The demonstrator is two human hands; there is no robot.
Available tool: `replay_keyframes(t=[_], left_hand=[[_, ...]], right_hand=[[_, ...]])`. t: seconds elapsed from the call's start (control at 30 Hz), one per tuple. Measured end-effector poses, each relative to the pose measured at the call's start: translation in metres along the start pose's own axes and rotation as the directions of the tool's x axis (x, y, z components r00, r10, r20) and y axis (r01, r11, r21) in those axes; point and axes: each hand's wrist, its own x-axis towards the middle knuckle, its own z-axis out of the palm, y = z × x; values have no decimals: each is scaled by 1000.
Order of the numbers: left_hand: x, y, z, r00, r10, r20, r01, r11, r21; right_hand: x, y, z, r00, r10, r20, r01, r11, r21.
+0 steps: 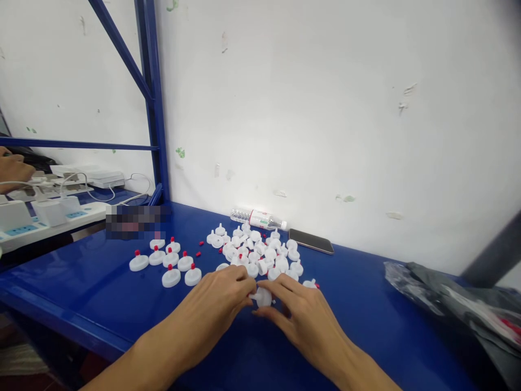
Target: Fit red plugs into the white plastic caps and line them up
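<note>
Both my hands meet over a blue table [101,293]. My left hand [220,304] and my right hand [299,317] pinch one white round plastic cap [262,297] between their fingertips, just above the tabletop. Behind the hands lies a heap of several white caps [260,252] without tips. To the left stands a group of several white caps with red tips [171,263]. A few loose red tips [199,253] lie between the group and the heap.
A clear plastic bottle [260,219] lies on its side by the wall, a dark phone [311,241] to its right. A grey plastic bag [459,304] fills the right end. Power strips with chargers [44,214] and another person's hand [12,171] are far left, behind a blue frame post [157,119].
</note>
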Motion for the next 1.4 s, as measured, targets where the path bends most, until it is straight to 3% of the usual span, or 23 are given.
replay_keyframes(t=[0.13, 0.37, 0.43, 0.5, 0.6, 0.67, 0.73, 0.83, 0.97, 1.03, 1.13, 1.2, 1.27, 1.33, 1.4], left_hand=[[-1, 0, 2, 999, 1, 35, -1, 1000, 19], [-5, 9, -15, 998, 21, 62, -24, 998, 59], [-2, 10, -19, 999, 33, -2, -33, 998, -55], [2, 12, -21, 991, 0, -131, -31, 971, -237], [8, 17, -23, 939, -142, -313, -24, 881, -472], [8, 22, -23, 912, -205, -356, -32, 829, -558], [8, 27, -21, 904, -236, -356, -26, 802, -597], [6, 30, -19, 906, -226, -359, -36, 803, -596], [3, 19, -27, 889, -143, -435, -76, 890, -449], [-2, 8, -41, 879, -119, -462, -24, 956, -292], [-15, -10, -75, 867, -254, -429, 252, 966, -64], [-25, -19, -100, 843, -385, -376, 442, 894, 76], [-33, -30, -120, 786, -521, -333, 594, 786, 171], [-37, -44, -131, 748, -605, -273, 661, 716, 224], [-40, -64, -131, 707, -678, -202, 707, 674, 215]], right_hand=[[0, -1, 0, 1000, 18, 8, -18, 1000, 6], [1, -3, 4, 1000, 16, -22, -13, 991, 134], [1, -4, 2, 998, 51, -38, -41, 972, 232], [3, -7, -1, 992, 116, -46, -92, 928, 361], [5, -10, -7, 974, 222, -35, -165, 813, 558], [6, -10, -9, 967, 256, 1, -190, 714, 673], [7, -10, -9, 961, 272, 41, -210, 630, 747], [7, -9, -9, 958, 280, 67, -224, 581, 782], [6, -10, -10, 968, 230, 100, -215, 556, 803], [5, -11, -10, 972, 213, 95, -200, 554, 808], [4, -10, -6, 975, 211, 75, -185, 572, 799], [3, -8, -3, 975, 210, 75, -185, 579, 794], [3, -6, -1, 974, 211, 82, -192, 580, 792], [3, -5, 0, 972, 214, 92, -203, 583, 787], [3, -5, 0, 970, 220, 98, -212, 587, 782]])
